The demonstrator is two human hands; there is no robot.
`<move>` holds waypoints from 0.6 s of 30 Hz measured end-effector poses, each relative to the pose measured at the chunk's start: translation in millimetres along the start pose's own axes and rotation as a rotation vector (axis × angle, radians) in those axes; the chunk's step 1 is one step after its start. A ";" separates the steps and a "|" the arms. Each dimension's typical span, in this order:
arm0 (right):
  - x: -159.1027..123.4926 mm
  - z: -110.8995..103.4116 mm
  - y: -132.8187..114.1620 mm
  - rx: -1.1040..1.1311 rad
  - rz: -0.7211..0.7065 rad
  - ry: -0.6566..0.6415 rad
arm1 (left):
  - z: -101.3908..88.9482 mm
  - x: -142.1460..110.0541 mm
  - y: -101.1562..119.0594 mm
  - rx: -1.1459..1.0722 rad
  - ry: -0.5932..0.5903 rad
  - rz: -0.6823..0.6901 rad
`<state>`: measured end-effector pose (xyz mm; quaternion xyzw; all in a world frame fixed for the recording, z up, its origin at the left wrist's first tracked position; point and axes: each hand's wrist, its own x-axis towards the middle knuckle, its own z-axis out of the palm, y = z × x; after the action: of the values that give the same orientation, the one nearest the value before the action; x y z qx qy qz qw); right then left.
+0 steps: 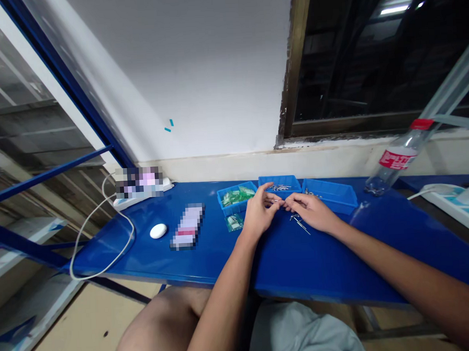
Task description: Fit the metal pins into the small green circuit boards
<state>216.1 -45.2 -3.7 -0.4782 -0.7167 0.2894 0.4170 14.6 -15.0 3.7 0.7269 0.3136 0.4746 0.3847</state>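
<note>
My left hand [260,212] and my right hand [312,210] meet over the blue table [294,261], fingertips pinched together on a small metal part too tiny to name. Thin metal pins [300,223] lie on the table just under my right hand. Behind the hands stand three blue trays: one with green parts [236,196], a middle one with metal pieces [280,185], and a right one [330,194]. A small green packet [234,222] lies left of my left hand.
A white oval object [158,231] and a blurred flat item [187,226] lie at the left. A white power strip [141,197] with its cable sits at the back left. A plastic bottle [394,159] leans at the right by the window.
</note>
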 end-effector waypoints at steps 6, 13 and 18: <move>-0.8 3.9 -0.5 -0.029 0.002 0.016 | -1.6 0.2 1.4 -0.011 0.075 -0.086; -1.2 2.4 -4.3 -0.221 -0.062 0.065 | -6.2 -1.2 3.3 0.084 -0.015 -0.027; -0.9 1.6 -4.2 -0.275 -0.088 0.123 | -6.1 0.3 -0.7 0.043 0.002 -0.110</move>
<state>213.0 -47.7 -1.4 -0.5158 -0.7428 0.1402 0.4031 9.0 -12.8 4.8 0.7163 0.3636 0.4465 0.3942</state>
